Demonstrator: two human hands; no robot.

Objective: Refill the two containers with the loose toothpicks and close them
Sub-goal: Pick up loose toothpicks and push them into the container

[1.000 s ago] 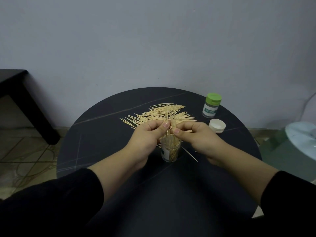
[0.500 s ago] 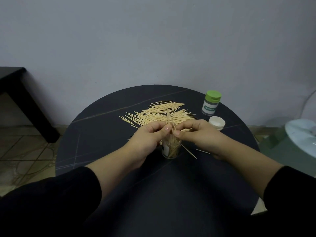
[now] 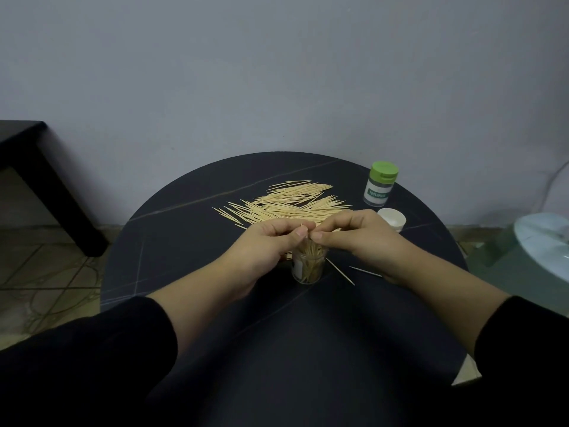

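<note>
A clear open container stands on the round dark table, partly filled with upright toothpicks. My left hand and my right hand meet right above its mouth, fingertips pinching the tops of toothpicks that stick out of it. A pile of loose toothpicks lies behind the hands. A second container with a green lid stands shut at the back right. A white lid lies beside my right hand. Two stray toothpicks lie right of the open container.
A black side table stands at the left over a tiled floor. A glass table with a pale round object is at the right. A plain wall rises behind the round table.
The toothpicks that stood tall between my fingers have sunk lower into the container. Both hands have come down closer to its mouth.
</note>
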